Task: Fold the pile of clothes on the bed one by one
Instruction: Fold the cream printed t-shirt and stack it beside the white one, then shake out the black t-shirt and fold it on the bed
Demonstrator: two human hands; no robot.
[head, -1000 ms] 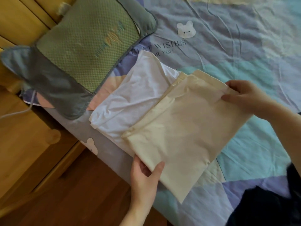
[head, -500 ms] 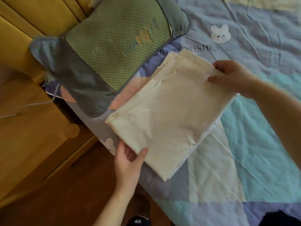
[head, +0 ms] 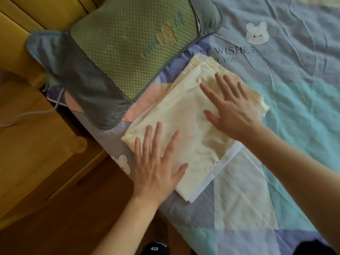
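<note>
Bed (head: 294,126) with pillow (head: 128,43), folded clothes (head: 176,126)

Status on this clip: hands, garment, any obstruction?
Left hand and right hand open, flat on the folded cream garment. It lies on a white garment. Nothing in the way.

You're in a home bedroom here: you're leaning over a bed (head: 287,100) with a pastel patchwork cover, printed with little cartoon bears and "WISHES". A green pillow (head: 128,41) lies near the edge, a yellow wooden cabinet (head: 36,144) stands alongside, and there's warm wood flooring (head: 77,218) underfoot.
</note>
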